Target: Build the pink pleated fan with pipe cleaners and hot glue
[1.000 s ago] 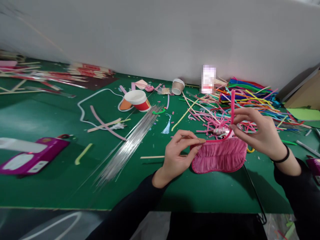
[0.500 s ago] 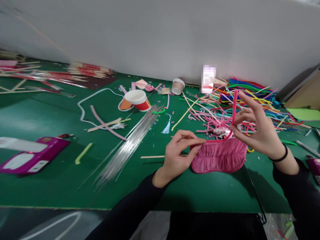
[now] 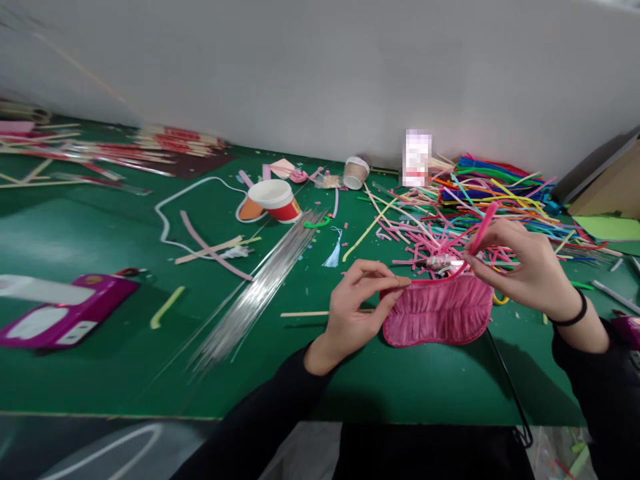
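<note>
A pink pleated panel [image 3: 437, 312] with a darker pink rim is held up above the green table. My left hand [image 3: 357, 310] is closed in a pinch on its upper left corner. A pink pipe cleaner [image 3: 484, 228] runs along the top edge of the panel and rises free at the right. My right hand [image 3: 523, 267] pinches this pipe cleaner near the panel's upper right corner. Behind my left hand a thin wooden stick [image 3: 305, 314] shows; I cannot tell whether it joins the panel.
Loose pipe cleaners [image 3: 500, 193] and pink scraps pile up behind my right hand. Left of my hands lie a bundle of thin wires [image 3: 255, 293], a paper cup [image 3: 280, 200], a blue tassel [image 3: 333, 250] and a purple device [image 3: 75, 313]. A grey wall [image 3: 300, 80] stands behind the table.
My right hand has come down a little with its fingers drawn in, and the pipe cleaner's free end now leans to the right instead of standing upright. My left hand has stayed put.
</note>
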A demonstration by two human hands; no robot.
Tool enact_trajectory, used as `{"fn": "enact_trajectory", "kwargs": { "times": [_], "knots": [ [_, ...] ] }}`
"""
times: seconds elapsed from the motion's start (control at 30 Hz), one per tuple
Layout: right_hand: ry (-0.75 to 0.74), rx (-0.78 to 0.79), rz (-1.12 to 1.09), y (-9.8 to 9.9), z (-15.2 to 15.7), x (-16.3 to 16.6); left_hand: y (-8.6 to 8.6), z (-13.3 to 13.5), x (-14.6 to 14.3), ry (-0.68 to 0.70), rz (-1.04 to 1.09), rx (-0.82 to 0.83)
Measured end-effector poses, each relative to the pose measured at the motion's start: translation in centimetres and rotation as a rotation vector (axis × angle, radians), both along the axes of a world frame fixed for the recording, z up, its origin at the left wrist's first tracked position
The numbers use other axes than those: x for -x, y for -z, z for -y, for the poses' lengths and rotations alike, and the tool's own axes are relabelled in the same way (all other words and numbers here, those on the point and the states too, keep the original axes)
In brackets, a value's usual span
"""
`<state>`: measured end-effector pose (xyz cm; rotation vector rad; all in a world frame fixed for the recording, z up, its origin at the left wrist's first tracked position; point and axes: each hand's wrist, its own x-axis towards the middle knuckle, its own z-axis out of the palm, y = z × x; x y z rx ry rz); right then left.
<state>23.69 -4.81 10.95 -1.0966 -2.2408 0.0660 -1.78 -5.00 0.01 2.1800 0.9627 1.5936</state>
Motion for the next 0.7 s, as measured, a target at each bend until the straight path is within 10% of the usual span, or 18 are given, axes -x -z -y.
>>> {"fn": "enact_trajectory", "kwargs": {
  "times": [0.7],
  "knots": [
    [0.047,0.069,0.052,0.5,0.4,-1.6,0.2,0.0,0.0,-0.017,0.020,-0.026]
  ]
}}
